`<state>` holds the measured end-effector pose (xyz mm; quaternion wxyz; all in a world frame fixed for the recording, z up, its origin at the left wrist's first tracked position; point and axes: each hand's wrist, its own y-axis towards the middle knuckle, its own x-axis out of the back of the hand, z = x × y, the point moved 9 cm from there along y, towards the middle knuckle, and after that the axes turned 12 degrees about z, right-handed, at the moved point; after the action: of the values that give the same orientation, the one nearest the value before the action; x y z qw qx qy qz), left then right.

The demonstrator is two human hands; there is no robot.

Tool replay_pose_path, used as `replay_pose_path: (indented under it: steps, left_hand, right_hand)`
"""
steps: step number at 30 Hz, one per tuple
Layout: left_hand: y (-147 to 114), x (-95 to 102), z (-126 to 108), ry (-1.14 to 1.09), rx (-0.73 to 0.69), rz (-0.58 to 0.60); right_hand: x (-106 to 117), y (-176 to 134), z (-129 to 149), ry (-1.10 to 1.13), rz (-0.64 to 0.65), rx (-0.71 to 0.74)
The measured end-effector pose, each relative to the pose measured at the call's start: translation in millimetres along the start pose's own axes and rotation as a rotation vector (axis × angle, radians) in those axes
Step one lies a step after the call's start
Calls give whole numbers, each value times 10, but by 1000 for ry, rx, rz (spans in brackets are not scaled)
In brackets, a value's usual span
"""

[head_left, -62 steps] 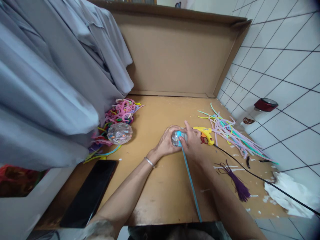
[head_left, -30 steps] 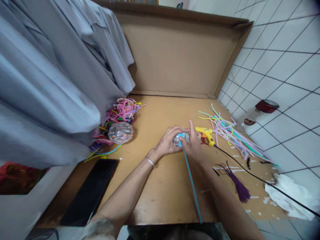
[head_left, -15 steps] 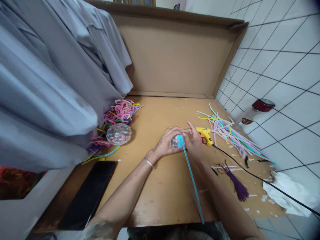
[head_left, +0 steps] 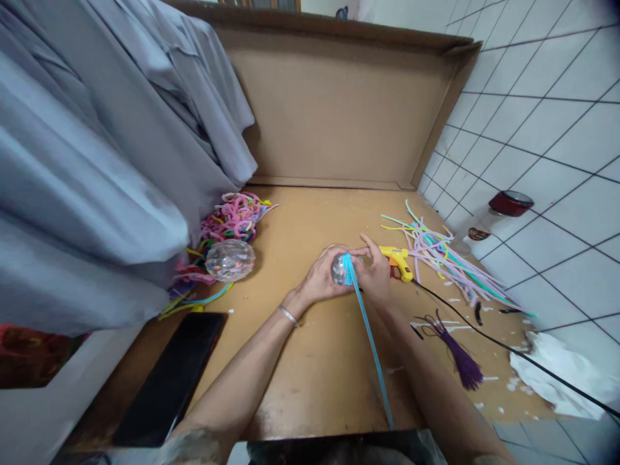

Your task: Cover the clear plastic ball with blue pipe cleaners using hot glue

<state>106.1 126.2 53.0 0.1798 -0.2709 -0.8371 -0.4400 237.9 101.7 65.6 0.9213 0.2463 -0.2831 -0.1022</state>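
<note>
Between my hands, over the middle of the table, is a small clear round container (head_left: 338, 271) with coloured bits visible in it. My left hand (head_left: 320, 274) wraps around its left side. A blue pipe cleaner (head_left: 369, 336) lies across the container's face, and its long tail runs down toward the table's front edge. My right hand (head_left: 376, 274) presses the pipe cleaner against the container with its thumb, index finger raised and pointing away. Just beyond the right hand lies a yellow hot glue gun (head_left: 398, 261), its nozzle partly hidden by the fingers.
Left are a pile of pink pipe cleaners (head_left: 237, 216), a clear round container (head_left: 230, 260), a black phone (head_left: 169, 378) and a grey curtain (head_left: 121, 161). Right are lilac pipe cleaners (head_left: 445, 261), a purple bundle (head_left: 458, 358), a red-lidded jar (head_left: 489, 219), white tissue (head_left: 557, 374) and a black cord (head_left: 484, 334).
The container has turned slightly in my hands, showing more of the blue pipe cleaner across it. The pipe cleaner's loose tail has shifted a little left and up.
</note>
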Motion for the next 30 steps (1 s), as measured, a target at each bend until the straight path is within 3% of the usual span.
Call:
replay_pose_path:
  steps: [11, 20, 30]
  left_hand:
    - [59, 28, -170, 103, -105, 37]
    - [8, -20, -82, 110, -64, 100]
    - [1, 10, -106, 6, -116, 11]
  right_hand:
    - [2, -6, -47, 34, -27, -14]
    - [6, 7, -6, 20, -3, -18]
    - [25, 14, -27, 55, -11, -32]
